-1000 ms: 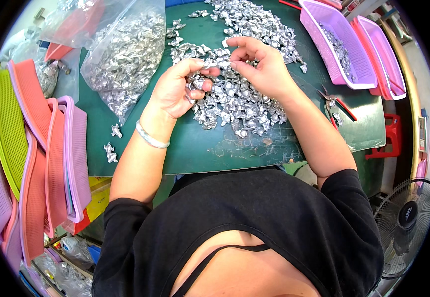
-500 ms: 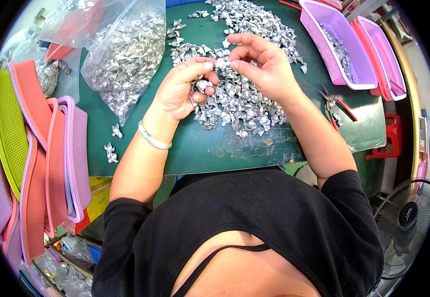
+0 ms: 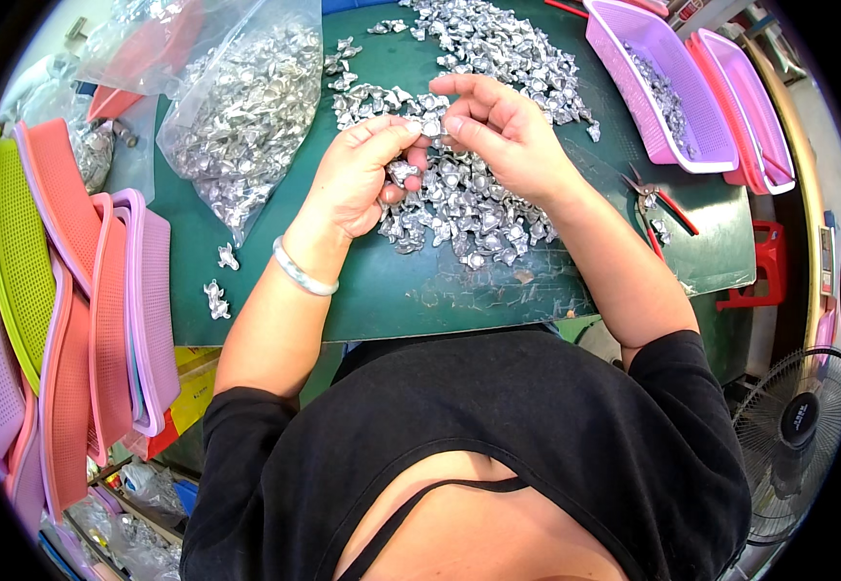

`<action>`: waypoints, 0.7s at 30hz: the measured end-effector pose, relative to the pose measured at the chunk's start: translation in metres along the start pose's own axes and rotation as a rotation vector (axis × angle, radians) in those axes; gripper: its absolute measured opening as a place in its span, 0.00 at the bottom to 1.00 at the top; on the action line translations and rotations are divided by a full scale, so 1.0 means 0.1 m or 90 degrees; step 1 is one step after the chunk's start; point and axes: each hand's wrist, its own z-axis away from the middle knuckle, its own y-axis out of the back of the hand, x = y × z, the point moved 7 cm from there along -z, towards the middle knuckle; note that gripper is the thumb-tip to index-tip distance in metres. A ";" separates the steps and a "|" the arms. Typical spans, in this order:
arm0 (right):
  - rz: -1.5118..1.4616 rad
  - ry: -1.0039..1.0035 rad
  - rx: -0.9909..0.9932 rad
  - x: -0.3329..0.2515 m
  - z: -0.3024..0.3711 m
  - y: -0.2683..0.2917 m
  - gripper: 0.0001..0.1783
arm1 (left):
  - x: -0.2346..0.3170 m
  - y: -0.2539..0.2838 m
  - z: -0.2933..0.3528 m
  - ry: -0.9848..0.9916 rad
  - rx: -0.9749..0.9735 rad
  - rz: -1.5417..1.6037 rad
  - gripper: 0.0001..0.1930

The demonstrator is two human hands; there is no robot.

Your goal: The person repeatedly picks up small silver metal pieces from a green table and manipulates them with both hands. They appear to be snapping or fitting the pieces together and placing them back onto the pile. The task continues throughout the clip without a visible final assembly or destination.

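Note:
Above a heap of small silver metal castings (image 3: 483, 213), my left hand (image 3: 353, 179) pinches one small casting (image 3: 431, 128) between thumb and forefinger. A second casting (image 3: 402, 173) is tucked in that hand's curled lower fingers. From the other side, my right hand (image 3: 517, 140) brings its thumb and bent forefinger up to the pinched piece and appears to grip its right edge. The fingers partly cover this piece, so its exact shape is hidden. The heap spreads under and beyond both hands on the green tabletop (image 3: 372, 310).
A clear bag of castings (image 3: 246, 126) stands left, with two loose castings (image 3: 216, 300) nearer me. Red-handled cutting pliers (image 3: 655, 208) lie right, below a purple basket (image 3: 677, 24) holding castings. Stacked plastic baskets (image 3: 62, 290) crowd the left; a fan (image 3: 793, 436) stands lower right.
My right hand has shifted slightly left and its fingers have drawn closer over the pinched casting. My left hand stays nearly in place, still with both castings.

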 end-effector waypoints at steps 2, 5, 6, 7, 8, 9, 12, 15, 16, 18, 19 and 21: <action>-0.017 -0.015 0.003 0.01 0.00 0.00 0.18 | -0.01 0.00 -0.01 0.007 -0.007 0.004 0.08; -0.043 -0.037 0.011 0.00 0.00 -0.01 0.17 | -0.03 0.01 -0.02 0.016 -0.016 0.019 0.08; -0.043 -0.035 0.012 0.01 0.00 -0.01 0.17 | -0.03 0.02 -0.03 0.020 -0.019 0.026 0.08; -0.044 -0.034 0.013 0.01 -0.01 0.00 0.17 | -0.03 0.02 -0.03 0.025 -0.020 0.030 0.08; -0.052 -0.035 0.009 0.01 -0.01 -0.01 0.17 | -0.03 0.03 -0.03 0.031 -0.020 0.034 0.08; -0.060 -0.035 0.005 0.01 -0.01 -0.01 0.17 | -0.03 0.03 -0.03 0.037 -0.021 0.037 0.08; -0.091 -0.040 -0.011 0.00 0.00 -0.02 0.18 | -0.03 0.03 -0.02 0.053 -0.019 0.051 0.09; -0.102 -0.038 -0.013 -0.02 0.00 -0.03 0.17 | -0.07 0.05 -0.04 0.072 -0.026 0.085 0.09; -0.101 -0.035 -0.010 -0.02 0.00 -0.03 0.17 | -0.07 0.05 -0.04 0.074 -0.026 0.088 0.09; -0.109 -0.029 -0.012 -0.02 0.00 -0.03 0.17 | -0.08 0.05 -0.05 0.076 -0.027 0.093 0.09; -0.113 -0.026 -0.012 -0.03 0.00 -0.04 0.17 | -0.08 0.06 -0.05 0.075 -0.029 0.102 0.08; -0.109 -0.017 -0.022 -0.03 0.00 -0.04 0.18 | -0.08 0.07 -0.06 0.072 -0.033 0.119 0.08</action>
